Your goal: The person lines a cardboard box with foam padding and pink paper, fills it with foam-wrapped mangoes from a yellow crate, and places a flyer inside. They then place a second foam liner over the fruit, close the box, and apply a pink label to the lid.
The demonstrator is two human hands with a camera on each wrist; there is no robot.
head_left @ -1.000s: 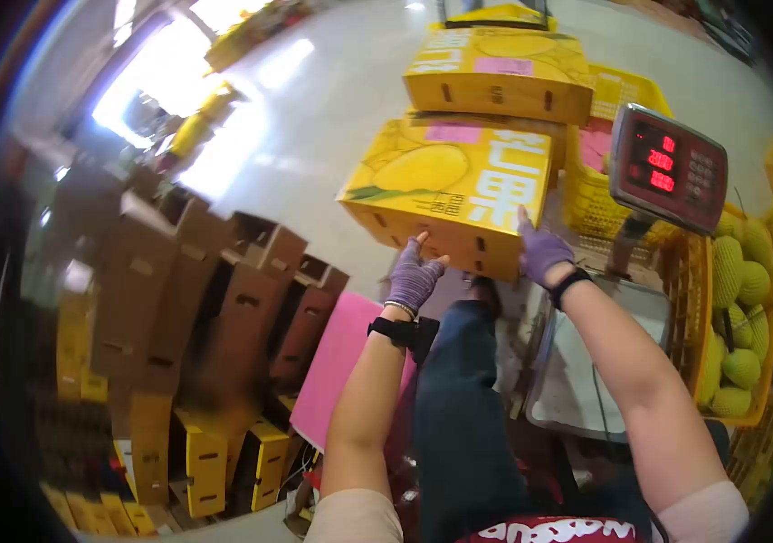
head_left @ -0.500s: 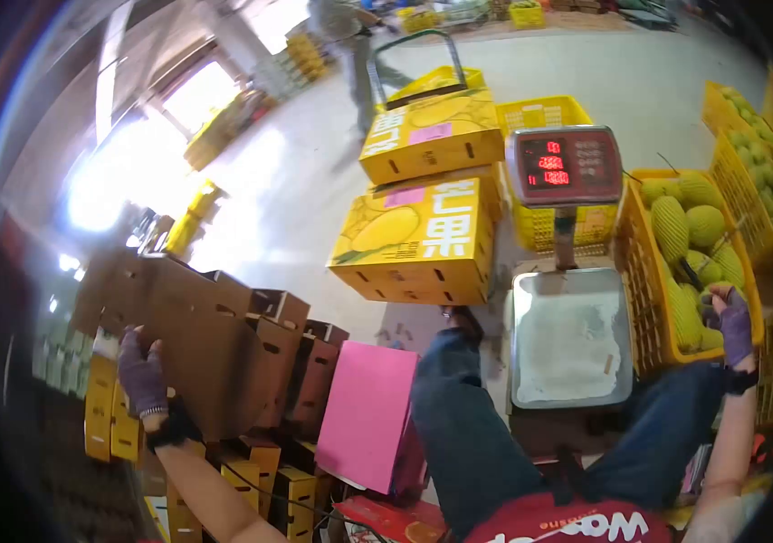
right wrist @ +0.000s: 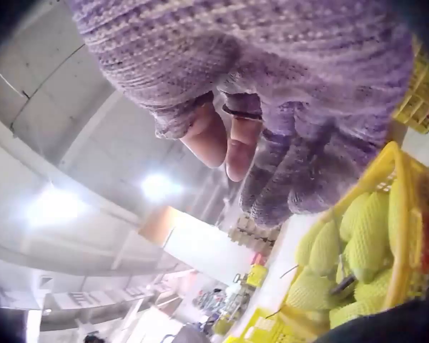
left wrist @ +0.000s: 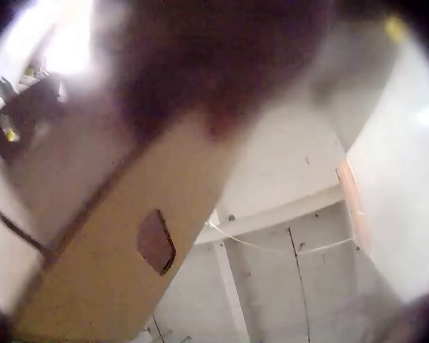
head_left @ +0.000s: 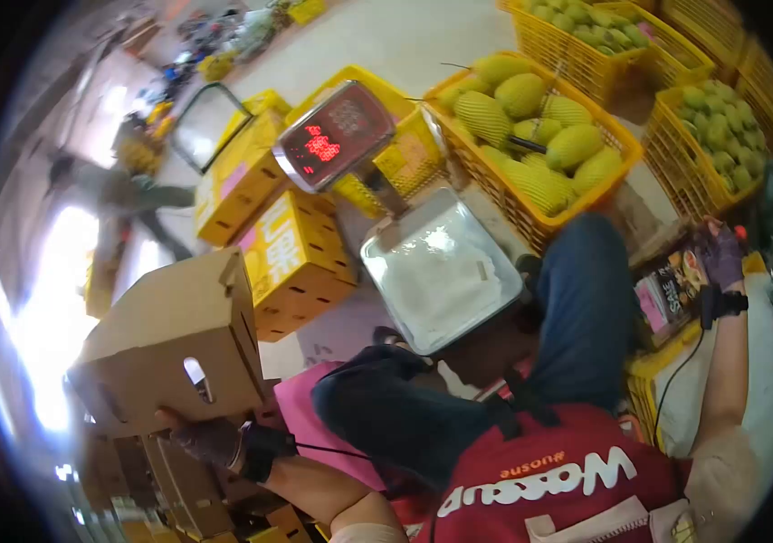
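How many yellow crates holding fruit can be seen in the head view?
3: one crate of large netted fruit behind the scale tray, one at the top edge, one at the right. Others may lie outside the frame.

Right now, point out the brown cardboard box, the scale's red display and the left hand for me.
brown cardboard box (head_left: 165, 339), head view, on its broad side panel.
scale's red display (head_left: 321, 145), head view, on the lit digits.
left hand (head_left: 210, 442), head view, on the gloved back of the hand under the box.

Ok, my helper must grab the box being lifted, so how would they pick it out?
Start at the scale's red display and go down-left past the yellow printed cartons. The plain brown cardboard box, held from below by the left hand, is unprinted and has an oval handle hole.
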